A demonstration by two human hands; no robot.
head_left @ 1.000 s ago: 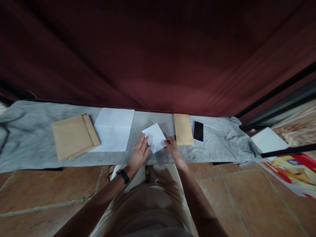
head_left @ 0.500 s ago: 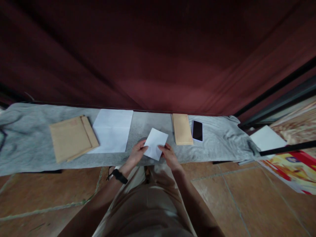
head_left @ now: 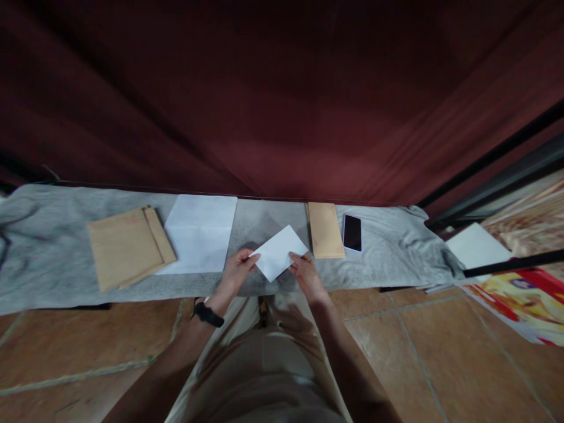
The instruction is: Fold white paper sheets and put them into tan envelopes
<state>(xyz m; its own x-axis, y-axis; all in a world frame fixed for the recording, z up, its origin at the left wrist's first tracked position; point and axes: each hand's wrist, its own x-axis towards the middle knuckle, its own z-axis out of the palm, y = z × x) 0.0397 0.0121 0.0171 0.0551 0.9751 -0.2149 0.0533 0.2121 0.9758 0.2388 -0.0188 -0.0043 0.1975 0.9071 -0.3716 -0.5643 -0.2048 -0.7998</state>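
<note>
Both hands — the left hand (head_left: 237, 267) and the right hand (head_left: 304, 271) — pinch a folded white paper (head_left: 278, 251) just above the desk (head_left: 53, 258), and it is not yet in the brown envelope (head_left: 325, 230) beside it.

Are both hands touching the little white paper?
Touching. The head view shows the left hand and right hand each pinching an edge of the folded white paper.

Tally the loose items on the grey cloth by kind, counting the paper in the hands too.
White papers: 2, the folded paper in both hands and the white sheet
Brown envelopes: 3, the left pair and the narrow envelope
Phones: 1, the phone
Total: 6
</note>
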